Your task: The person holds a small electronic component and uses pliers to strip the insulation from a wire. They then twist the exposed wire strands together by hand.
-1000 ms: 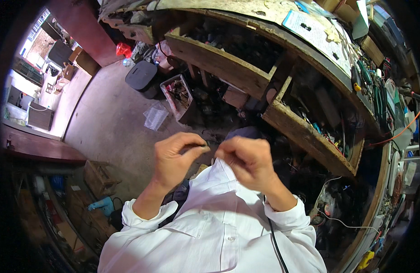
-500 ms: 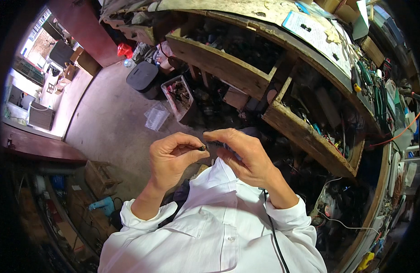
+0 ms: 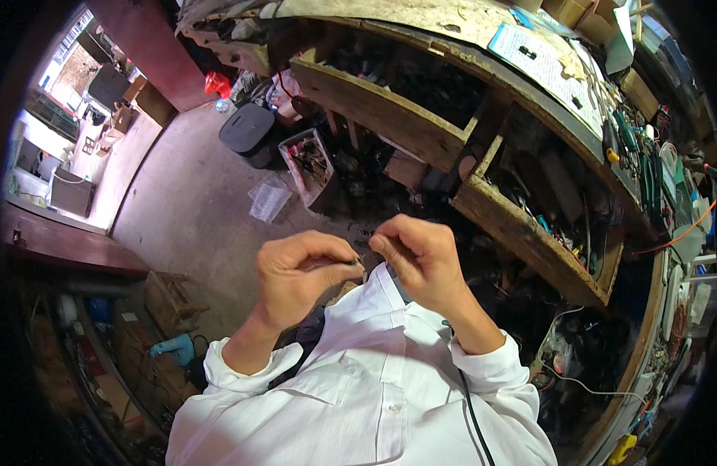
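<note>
While bright light fills a doorway at the far left, a long reddish-brown panel point(image 3: 71, 245) crosses the floor's edge below it, and a small wooden stool point(image 3: 168, 301) stands near a pale blue object point(image 3: 172, 347) whose kind is unclear. Further right, on the grey concrete floor, come a red plastic bag point(image 3: 217, 84), a dark grey lidded bin point(image 3: 248, 132), a crumpled sheet of clear plastic point(image 3: 271, 200) and a pale-rimmed box point(image 3: 323, 194) full of scraps. Above the front of the person's white button-up shirt point(image 3: 358, 388), the left hand point(image 3: 288, 272) pinches a tiny dark piece point(image 3: 357, 262) between thumb and fingertips. Just beside it, the right hand point(image 3: 424, 264) has its fingers curled, with thumb and index tips drawn close together; whether anything thin lies between them cannot be told. Beyond the hands, two worn wooden drawers, one upper point(image 3: 381, 105) and one lower point(image 3: 529, 241), jut from a cluttered workbench point(image 3: 374, 9). On its top, two small black parts point(image 3: 527, 52) rest on white paper point(image 3: 548, 74), near green-handled tools point(image 3: 625, 132) and an orange cable point(image 3: 688, 231) at the far right.
</note>
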A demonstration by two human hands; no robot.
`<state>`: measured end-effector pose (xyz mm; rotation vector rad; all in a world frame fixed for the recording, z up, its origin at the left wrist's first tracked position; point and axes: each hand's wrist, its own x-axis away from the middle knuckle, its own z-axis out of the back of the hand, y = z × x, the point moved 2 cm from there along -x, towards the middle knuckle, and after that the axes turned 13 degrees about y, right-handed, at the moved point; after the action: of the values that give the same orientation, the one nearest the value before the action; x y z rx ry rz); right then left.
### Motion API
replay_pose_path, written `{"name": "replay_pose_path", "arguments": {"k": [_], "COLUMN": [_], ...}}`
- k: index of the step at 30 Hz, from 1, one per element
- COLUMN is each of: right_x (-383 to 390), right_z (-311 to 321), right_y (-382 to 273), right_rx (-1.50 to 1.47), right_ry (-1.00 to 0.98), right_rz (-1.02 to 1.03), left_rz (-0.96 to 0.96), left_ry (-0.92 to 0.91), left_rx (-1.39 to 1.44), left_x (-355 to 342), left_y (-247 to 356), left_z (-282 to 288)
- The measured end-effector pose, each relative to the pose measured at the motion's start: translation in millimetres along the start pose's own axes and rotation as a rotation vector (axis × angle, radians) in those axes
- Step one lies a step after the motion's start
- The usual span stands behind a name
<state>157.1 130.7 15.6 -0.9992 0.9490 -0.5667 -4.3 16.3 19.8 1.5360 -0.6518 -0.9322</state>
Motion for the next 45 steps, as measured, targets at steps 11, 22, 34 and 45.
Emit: {"name": "replay_pose_path", "arguments": {"k": [11,22,34,45], "right_x": [2.4,3.9,4.0,3.5], "right_z": [5.6,14.1,-3.1,-2.1], "right_y": [2.6,13.7,-12.4,0.5], "right_rx": [0.013,0.031,-0.030,-0.038], "right_ry": [0.008,0.089,-0.036,0.037], "right_rz": [0.094,0.059,0.091,0.031], "left_rz": [0.063,0.062,-0.003,0.035], "left_ry": [0.045,0.093,0.132,-0.011], "left_rx": [0.281,0.321,0.021,0.141], "left_x": [2.2,-2.1,-5.3,-1.0], "left_y": [-6.0,-11.9,-4.5,-4.1], "left_z": [-1.2,4.3,0.1,2.4]}}
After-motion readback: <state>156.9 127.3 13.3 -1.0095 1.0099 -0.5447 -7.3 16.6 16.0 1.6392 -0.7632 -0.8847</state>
